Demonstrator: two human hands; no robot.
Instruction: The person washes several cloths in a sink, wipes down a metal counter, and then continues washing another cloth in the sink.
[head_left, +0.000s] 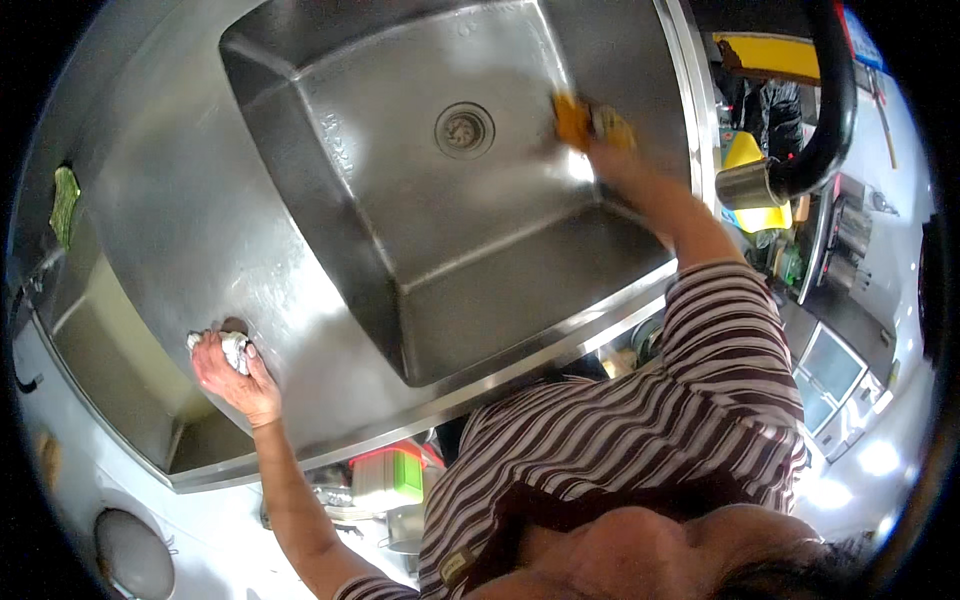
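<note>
My right hand (609, 139) is blurred inside the stainless steel sink basin (480, 217), near its right side. It grips a yellow-orange cloth or sponge (572, 120) against the metal. The round drain (465, 130) lies to the left of that hand, with some small bits in it. My left hand (234, 379) rests on the steel divider (247, 247) between two basins, its fingers closed around a crumpled whitish cloth or wad (236, 351).
A second basin (120, 360) lies at the left, with a green vegetable piece (65, 206) beyond it. Plastic containers (388, 476) stand below the counter edge. A black curved pipe or handle (832, 112) with a metal collar rises at the right.
</note>
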